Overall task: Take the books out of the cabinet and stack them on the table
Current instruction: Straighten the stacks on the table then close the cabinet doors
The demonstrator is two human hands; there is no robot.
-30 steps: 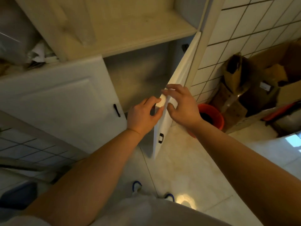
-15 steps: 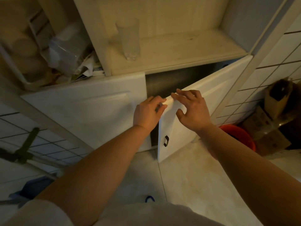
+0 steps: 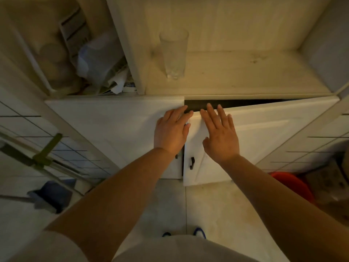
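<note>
Cabinet (image 3: 113, 118): stiff white panel, right door (image 3: 264, 133) ajar, dark gap above it. Door looks light, swings on hinges; best hold is its small black handle (image 3: 192, 163). Left hand (image 3: 171, 132) and right hand (image 3: 221, 135) lie flat, fingers straight, pressing the door fronts. Books not visible, likely inside. No readable writing.

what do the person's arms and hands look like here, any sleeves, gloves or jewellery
Both forearms are bare from wrist to past the elbow. The left hand and right hand wear no gloves, and no rings, watch or bracelet show. A pale short sleeve covers the left upper arm at the bottom edge of the view; the right sleeve is out of frame.
</note>
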